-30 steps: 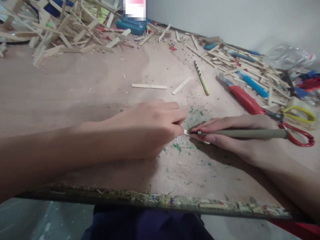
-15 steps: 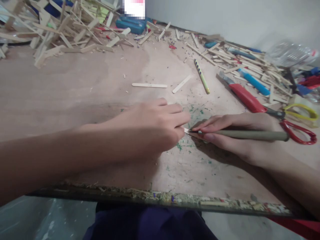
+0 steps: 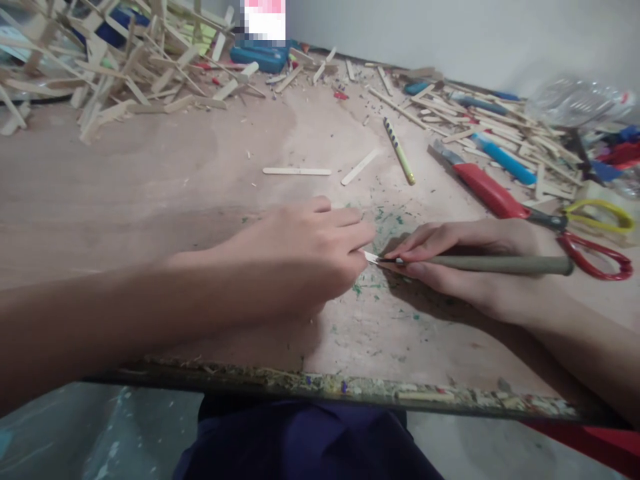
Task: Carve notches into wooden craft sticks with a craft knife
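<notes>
My left hand (image 3: 320, 253) is closed around one end of a wooden craft stick (image 3: 371, 257), pressing it near the tabletop; most of the stick is hidden under the fingers. In my right hand (image 3: 465, 267) is a craft knife (image 3: 510, 265) with a round grey-green handle, pinched near its dark, narrow tip. That tip touches the stick's exposed end, between the two hands. Beyond them lie two more craft sticks, one flat across (image 3: 297, 171) and one slanted (image 3: 360, 167). A yellow-green pencil (image 3: 399, 151) with dark spots rests to their right.
Red-handled shears (image 3: 493, 190) and a blue tube (image 3: 504, 159) lie at the right, by a pile of sticks (image 3: 515, 127) and a clear plastic bottle (image 3: 580, 100). A tangle of sticks (image 3: 135, 67) and a blue case (image 3: 263, 56) stand back left. Shavings line the table's front edge (image 3: 250, 379).
The view has shifted slightly. Both hands keep their grips, and the knife tip stays at the stick's end with little visible movement.
</notes>
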Motion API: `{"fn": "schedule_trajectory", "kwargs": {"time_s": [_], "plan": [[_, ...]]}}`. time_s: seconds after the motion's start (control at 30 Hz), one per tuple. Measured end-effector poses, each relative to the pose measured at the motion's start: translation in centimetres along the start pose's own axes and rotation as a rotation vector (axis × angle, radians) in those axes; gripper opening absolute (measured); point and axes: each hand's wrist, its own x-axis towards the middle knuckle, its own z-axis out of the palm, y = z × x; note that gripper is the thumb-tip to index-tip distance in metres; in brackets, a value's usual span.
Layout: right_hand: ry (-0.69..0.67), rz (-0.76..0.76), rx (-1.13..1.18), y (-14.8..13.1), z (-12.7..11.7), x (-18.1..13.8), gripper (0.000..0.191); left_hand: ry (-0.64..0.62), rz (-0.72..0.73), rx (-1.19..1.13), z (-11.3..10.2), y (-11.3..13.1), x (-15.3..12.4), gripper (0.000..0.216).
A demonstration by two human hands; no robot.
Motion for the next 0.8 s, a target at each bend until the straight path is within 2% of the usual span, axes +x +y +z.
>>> {"fn": "schedule_trajectory", "kwargs": {"time_s": [0.13, 0.4, 0.8], "plan": [[-0.005, -0.003, 0.010, 0.03, 0.07, -0.03, 0.010, -0.054, 0.019, 0.001, -0.48, -0.24, 0.11, 0.031], [0.029, -0.018, 0.019, 0.13, 0.33, -0.12, 0.013, -0.047, 0.001, -0.015, -0.32, -0.13, -0.06, 0.031], [0.004, -0.047, 0.007, 0.48, 0.07, -0.15, 0.011, -0.044, -0.002, -0.014, -0.53, -0.07, -0.06, 0.032]]}}
